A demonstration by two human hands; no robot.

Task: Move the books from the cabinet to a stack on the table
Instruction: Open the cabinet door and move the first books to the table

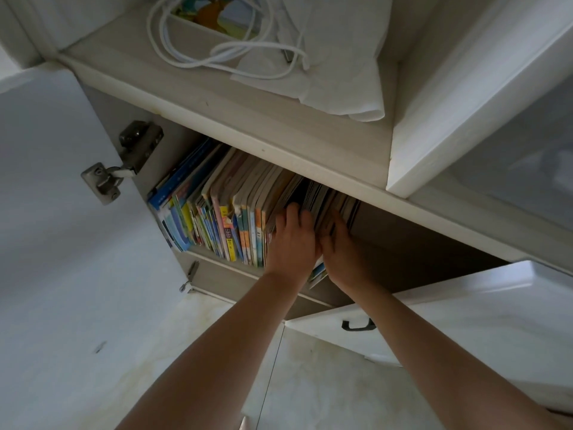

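Note:
A row of thin colourful books (217, 209) stands upright inside the open lower cabinet (403, 243), filling its left half. Both my hands reach into the row at its right end. My left hand (291, 240) has its fingers pushed between the books, on the left side of a small batch (328, 197). My right hand (341, 246) lies against the right side of the same batch, fingers going in behind it. A book corner (317, 274) shows between my wrists. The batch is clasped between the two hands. The table is out of view.
The left cabinet door (62, 197) stands wide open with its hinge (105, 181) showing. The right door (465, 315), with a dark handle, hangs half open beside my right arm. On the shelf above lie a white cable (217, 54), a white cloth (338, 63) and a picture book. Pale tiled floor is below.

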